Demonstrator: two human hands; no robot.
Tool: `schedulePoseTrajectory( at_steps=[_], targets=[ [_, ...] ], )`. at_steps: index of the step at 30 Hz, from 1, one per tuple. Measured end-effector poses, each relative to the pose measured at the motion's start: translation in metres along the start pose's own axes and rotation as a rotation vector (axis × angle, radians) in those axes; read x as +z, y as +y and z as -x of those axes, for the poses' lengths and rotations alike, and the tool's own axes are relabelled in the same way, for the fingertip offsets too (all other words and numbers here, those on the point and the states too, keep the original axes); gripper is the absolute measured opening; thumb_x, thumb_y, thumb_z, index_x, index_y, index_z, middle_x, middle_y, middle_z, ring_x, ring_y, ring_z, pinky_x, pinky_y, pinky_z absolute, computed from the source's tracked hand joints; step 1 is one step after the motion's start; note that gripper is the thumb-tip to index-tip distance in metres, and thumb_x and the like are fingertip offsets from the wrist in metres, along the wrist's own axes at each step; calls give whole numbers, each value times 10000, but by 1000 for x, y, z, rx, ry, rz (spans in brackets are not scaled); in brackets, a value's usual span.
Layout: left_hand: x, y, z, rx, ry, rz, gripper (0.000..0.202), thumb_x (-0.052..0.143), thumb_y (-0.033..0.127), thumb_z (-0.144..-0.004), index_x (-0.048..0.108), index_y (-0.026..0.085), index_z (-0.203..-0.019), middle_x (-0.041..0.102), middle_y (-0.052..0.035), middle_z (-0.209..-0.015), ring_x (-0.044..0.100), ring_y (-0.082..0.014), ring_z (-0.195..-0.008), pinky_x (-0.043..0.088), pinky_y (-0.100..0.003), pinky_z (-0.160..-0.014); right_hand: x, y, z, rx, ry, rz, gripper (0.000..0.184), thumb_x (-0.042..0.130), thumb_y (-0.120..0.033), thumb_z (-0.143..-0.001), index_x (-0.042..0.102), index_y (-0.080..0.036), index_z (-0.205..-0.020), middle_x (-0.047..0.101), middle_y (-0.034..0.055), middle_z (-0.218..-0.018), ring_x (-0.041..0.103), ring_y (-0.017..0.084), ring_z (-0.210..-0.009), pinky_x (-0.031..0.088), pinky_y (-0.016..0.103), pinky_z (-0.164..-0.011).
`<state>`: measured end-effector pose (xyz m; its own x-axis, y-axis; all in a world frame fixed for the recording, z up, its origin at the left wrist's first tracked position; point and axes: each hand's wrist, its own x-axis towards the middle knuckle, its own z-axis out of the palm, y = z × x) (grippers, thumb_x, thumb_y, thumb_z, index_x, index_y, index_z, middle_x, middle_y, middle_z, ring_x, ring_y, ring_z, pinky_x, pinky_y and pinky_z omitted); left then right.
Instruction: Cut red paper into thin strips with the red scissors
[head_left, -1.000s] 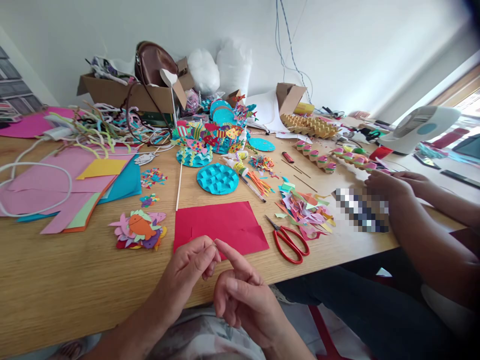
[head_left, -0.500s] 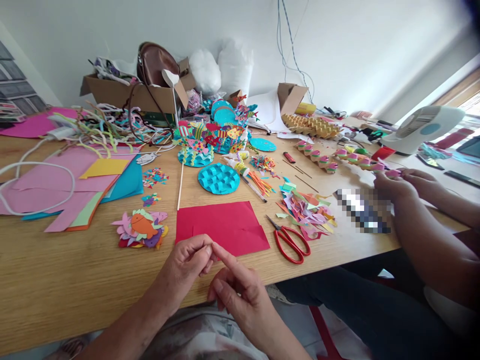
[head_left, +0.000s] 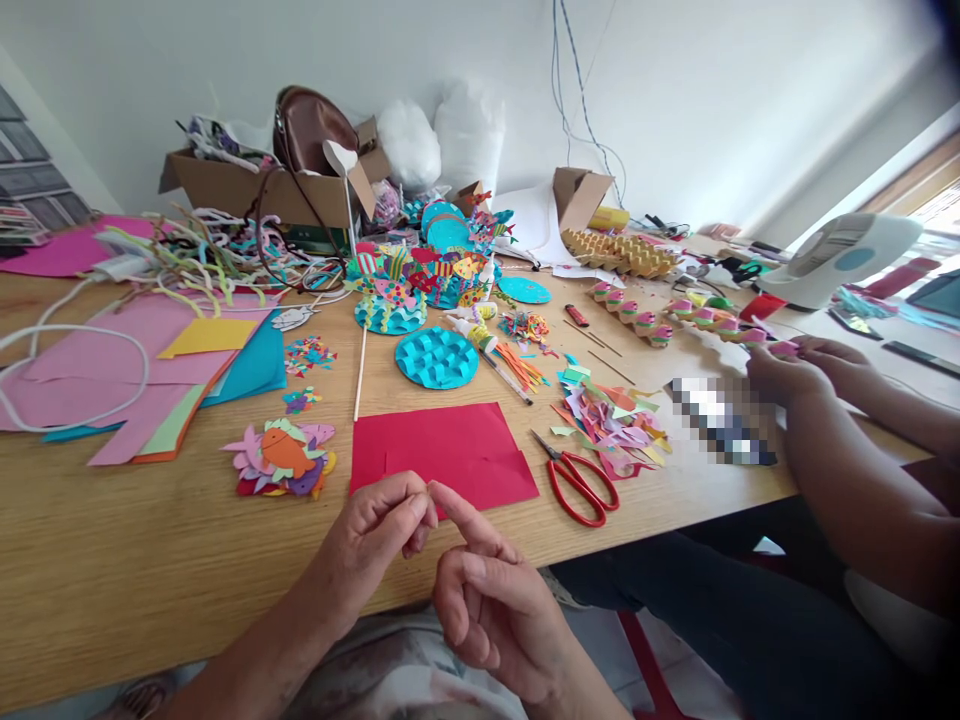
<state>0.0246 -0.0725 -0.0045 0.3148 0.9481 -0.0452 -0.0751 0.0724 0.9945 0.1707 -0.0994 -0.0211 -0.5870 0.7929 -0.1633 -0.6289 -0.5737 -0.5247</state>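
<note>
My left hand [head_left: 382, 525] is closed in a pinch near the table's front edge, thumb pressed against the curled index finger; whatever it may hold is too small or hidden. My right hand [head_left: 491, 595] has its index finger stretched toward the left fingertips, the thumb apart and the other fingers loosely bent, with nothing visible in it. Just beyond both hands lies a sheet of red paper [head_left: 442, 445]. Red-handled scissors [head_left: 581, 485] rest to its right. On its left is a pile of paper fish cutouts [head_left: 285, 455].
A blue textured disc [head_left: 436, 357] and decorated fish crafts [head_left: 420, 275] stand farther back. Paper scraps [head_left: 615, 420] lie right of centre, coloured sheets [head_left: 150, 350] at left. A co-worker's hands [head_left: 795, 365] hold a pink-and-green strip at right. A cardboard box [head_left: 247, 195] stands behind.
My right hand has shifted slightly right and turned, its thumb and bent fingers more spread. The left hand stays almost in place, still pinched.
</note>
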Motion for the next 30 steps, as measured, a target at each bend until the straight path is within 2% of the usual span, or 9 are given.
schedulePoseTrajectory(
  at_steps=[4, 8, 13, 16, 19, 22, 26, 30],
  targets=[
    [-1, 2, 2, -24, -15, 20, 248, 408, 298, -836, 513, 184, -642, 439, 29, -581, 409, -117, -575, 350, -235, -555, 1, 1, 0, -37, 39, 88, 565, 624, -261, -755, 443, -200, -1287, 647, 21, -552, 436, 40, -300, 304, 111, -289],
    [-1, 3, 1, -34, 11, -79, 280, 428, 347, -823, 484, 188, -600, 419, 36, -542, 388, -115, -539, 332, -235, -528, 1, 3, 1, -82, 56, 281, 574, 639, -295, -753, 442, -222, -1287, 658, 24, -616, 462, 45, -348, 310, 119, -314],
    [-2, 3, 0, -38, 12, -151, 265, 403, 322, -812, 456, 192, -587, 406, 37, -539, 386, -119, -536, 328, -240, -527, 2, 1, 5, -146, 102, 613, 505, 590, -309, -804, 443, -266, -1285, 611, -9, -644, 439, 37, -445, 345, 144, -423],
    [-3, 2, -1, -20, 6, -131, 231, 402, 271, -780, 427, 197, -563, 378, 43, -529, 356, -118, -528, 314, -245, -524, 4, 2, 6, -162, 109, 683, 478, 564, -325, -821, 449, -265, -1281, 587, -20, -629, 420, 40, -457, 351, 158, -447],
    [-4, 2, -1, -4, 27, -125, 196, 394, 225, -741, 407, 200, -547, 355, 47, -523, 334, -117, -524, 296, -249, -517, 3, 5, 5, -161, 93, 616, 483, 576, -313, -815, 451, -260, -1278, 605, -14, -635, 435, 37, -443, 357, 153, -438],
    [-5, -1, -1, 2, 45, -146, 185, 395, 218, -731, 401, 201, -547, 335, 52, -522, 319, -117, -524, 279, -251, -511, 2, 6, 2, -108, 36, 367, 515, 609, -279, -784, 456, -238, -1274, 638, 3, -627, 454, 37, -380, 337, 131, -364],
    [-6, -6, -1, -10, 33, -119, 174, 392, 207, -740, 424, 197, -570, 352, 47, -535, 323, -118, -535, 281, -253, -523, 0, 5, -1, -19, -47, -3, 478, 605, -272, -756, 511, -203, -1220, 628, -2, -549, 394, 37, -292, 287, 121, -282],
    [-6, -7, 0, -6, 32, -89, 205, 390, 221, -772, 438, 193, -575, 363, 40, -541, 336, -119, -541, 292, -252, -530, -1, 5, -1, 16, -87, -157, 417, 605, -281, -749, 554, -250, -1162, 611, -19, -550, 360, 30, -318, 277, 105, -285]
  ],
)
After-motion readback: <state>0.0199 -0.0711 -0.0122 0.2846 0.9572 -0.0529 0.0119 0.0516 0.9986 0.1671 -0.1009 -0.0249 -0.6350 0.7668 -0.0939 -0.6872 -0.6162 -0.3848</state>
